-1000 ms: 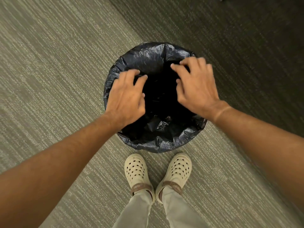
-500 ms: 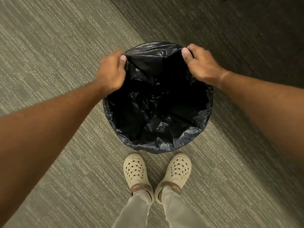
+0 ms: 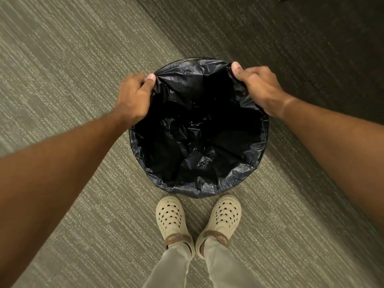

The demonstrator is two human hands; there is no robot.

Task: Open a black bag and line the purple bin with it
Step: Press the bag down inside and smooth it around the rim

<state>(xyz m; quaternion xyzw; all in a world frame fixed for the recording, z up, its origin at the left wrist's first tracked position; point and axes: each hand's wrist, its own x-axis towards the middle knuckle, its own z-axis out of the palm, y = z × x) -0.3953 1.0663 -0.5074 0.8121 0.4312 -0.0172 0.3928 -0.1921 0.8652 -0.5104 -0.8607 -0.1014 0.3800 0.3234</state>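
Note:
A black bag (image 3: pixel 199 179) hangs open inside a round bin on the carpet, its edge folded over the rim all round. The bin itself is fully hidden under the plastic, so no purple shows. My left hand (image 3: pixel 134 98) pinches the bag's edge at the far left of the rim, thumb on top. At the far right of the rim my right hand (image 3: pixel 258 88) grips the edge the same way. The bag's inside is dark and crumpled.
Grey-green striped carpet (image 3: pixel 72 69) surrounds the bin, turning darker at the upper right (image 3: pixel 311 38). My two feet in cream clogs (image 3: pixel 172 221) stand just in front of the bin.
One second ago both hands were over the bag's opening with fingers spread. They moved out to the far rim and closed on the bag's edge, staying there since.

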